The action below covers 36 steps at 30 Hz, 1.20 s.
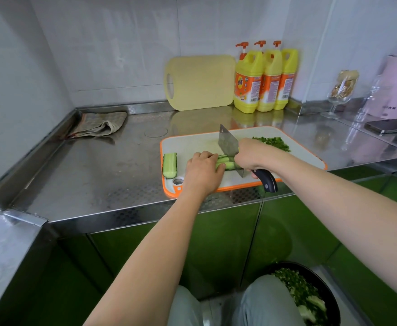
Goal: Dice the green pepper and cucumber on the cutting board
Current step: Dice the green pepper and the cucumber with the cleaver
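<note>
White cutting board (197,147), orange rim. Just left of right grip (251,154), cucumber (227,164) pale green, dark green skin. Black knife handle (266,181). Beyond grip, diced pepper (274,142) green. Yellow bottles (264,78), orange labels and pumps.

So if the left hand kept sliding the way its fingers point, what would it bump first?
Most likely the knife, which stands just beyond the fingers of the left hand holding the cucumber. How close is hard to tell.

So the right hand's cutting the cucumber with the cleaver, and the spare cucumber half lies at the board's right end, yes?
Not quite. In the head view the spare cucumber half lies at the left end of the board; the rest holds.
</note>
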Available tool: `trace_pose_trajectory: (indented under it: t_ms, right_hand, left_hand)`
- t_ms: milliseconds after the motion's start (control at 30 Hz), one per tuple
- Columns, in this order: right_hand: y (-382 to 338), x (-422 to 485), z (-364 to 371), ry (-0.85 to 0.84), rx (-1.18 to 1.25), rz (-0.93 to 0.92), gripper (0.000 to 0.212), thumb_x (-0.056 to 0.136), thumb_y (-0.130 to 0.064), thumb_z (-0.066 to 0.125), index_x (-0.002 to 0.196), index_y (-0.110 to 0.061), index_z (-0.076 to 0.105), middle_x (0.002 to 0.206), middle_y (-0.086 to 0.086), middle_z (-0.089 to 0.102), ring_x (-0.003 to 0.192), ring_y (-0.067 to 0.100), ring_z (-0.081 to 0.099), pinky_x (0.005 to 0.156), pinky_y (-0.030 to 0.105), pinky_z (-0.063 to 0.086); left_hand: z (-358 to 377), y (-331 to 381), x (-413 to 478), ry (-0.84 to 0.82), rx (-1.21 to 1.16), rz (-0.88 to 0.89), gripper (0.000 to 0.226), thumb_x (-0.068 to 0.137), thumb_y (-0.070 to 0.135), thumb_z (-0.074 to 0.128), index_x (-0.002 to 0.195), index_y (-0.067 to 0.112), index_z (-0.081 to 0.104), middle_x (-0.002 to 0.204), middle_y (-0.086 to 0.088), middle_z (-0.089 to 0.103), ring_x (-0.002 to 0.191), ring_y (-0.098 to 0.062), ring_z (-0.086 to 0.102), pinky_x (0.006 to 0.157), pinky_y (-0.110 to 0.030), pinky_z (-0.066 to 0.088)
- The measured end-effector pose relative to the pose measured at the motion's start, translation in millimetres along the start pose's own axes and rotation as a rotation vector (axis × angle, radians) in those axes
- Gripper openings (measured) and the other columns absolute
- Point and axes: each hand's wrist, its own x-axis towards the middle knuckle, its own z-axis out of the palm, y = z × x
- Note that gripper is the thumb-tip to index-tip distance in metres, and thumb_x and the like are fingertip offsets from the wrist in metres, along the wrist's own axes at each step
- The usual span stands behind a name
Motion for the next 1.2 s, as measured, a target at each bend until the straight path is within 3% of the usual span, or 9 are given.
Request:
trace_pose_trajectory:
  t_ms: [133,233,300,433,567,900,1067,1200]
  right_hand:
    - [6,4,6,0.046,0.066,0.016,0.014,0.091,-0.001,0.042,0.098,0.004,0.053,0.072,0.018,0.051,0.052,0.026,0.05,0.049,0.03,0.042]
    - [11,5,7,0.078,0.152,0.005,0.012,0.092,0.0,0.038,0.084,-0.003,0.047,0.073,0.018,0.049,0.051,0.029,0.052,0.047,0.029,0.044]
    - [18,6,6,0.1,0.222,-0.002,0.01,0.092,-0.001,0.038,0.085,-0.005,0.045,0.073,0.016,0.047,0.051,0.029,0.052,0.046,0.028,0.045]
    - [27,6,-7,0.102,0.246,-0.013,0.009,0.089,0.001,0.036,0.089,-0.004,0.043,0.069,0.017,0.049,0.046,0.026,0.051,0.044,0.023,0.041]
    - [24,2,-10,0.023,0.16,-0.008,0.008,0.088,0.001,0.039,0.088,-0.001,0.047,0.067,0.02,0.052,0.041,0.025,0.051,0.042,0.021,0.04]
    - [10,-12,-17,-0.044,0.042,-0.012,0.018,0.091,0.001,0.037,0.097,0.006,0.053,0.077,0.023,0.057,0.051,0.027,0.052,0.05,0.024,0.041]
    - [3,-16,-12,-0.056,-0.009,-0.036,0.019,0.09,0.006,0.035,0.075,-0.001,0.045,0.07,0.02,0.052,0.048,0.026,0.049,0.044,0.024,0.04]
    - [3,-8,-3,-0.017,0.018,-0.025,0.013,0.09,0.004,0.038,0.082,0.0,0.046,0.07,0.017,0.05,0.049,0.027,0.049,0.045,0.027,0.04]
  left_hand:
    - [1,-1,0,0.01,0.0,0.004,0.049,0.1,0.039,0.041,0.141,0.014,0.046,0.141,-0.006,0.048,0.127,-0.029,0.039,0.102,-0.039,0.033]
    - [1,-1,-1,0.023,-0.016,-0.001,0.051,0.099,0.041,0.042,0.143,0.015,0.044,0.145,-0.006,0.044,0.131,-0.028,0.036,0.107,-0.039,0.03]
    - [2,-1,-2,0.068,-0.052,-0.029,0.051,0.098,0.041,0.043,0.142,0.017,0.046,0.147,-0.005,0.043,0.134,-0.028,0.034,0.11,-0.041,0.027]
    - [2,-2,-3,0.181,-0.123,-0.075,0.034,0.098,0.029,0.042,0.113,0.016,0.07,0.122,-0.005,0.063,0.111,-0.03,0.05,0.092,-0.038,0.038]
    - [5,-5,-3,0.206,-0.131,-0.06,0.031,0.097,0.027,0.045,0.099,0.012,0.072,0.11,-0.006,0.067,0.101,-0.03,0.052,0.084,-0.037,0.042]
    - [9,-6,0,0.204,-0.139,-0.049,0.031,0.097,0.026,0.046,0.1,0.011,0.073,0.111,-0.006,0.066,0.102,-0.031,0.051,0.087,-0.04,0.043]
    - [11,-7,0,0.207,-0.16,-0.045,0.03,0.096,0.025,0.048,0.098,0.01,0.073,0.111,-0.007,0.066,0.102,-0.032,0.051,0.086,-0.04,0.044]
    - [10,-7,0,0.198,-0.149,-0.047,0.03,0.096,0.026,0.047,0.099,0.012,0.073,0.112,-0.005,0.066,0.103,-0.03,0.051,0.087,-0.04,0.044]
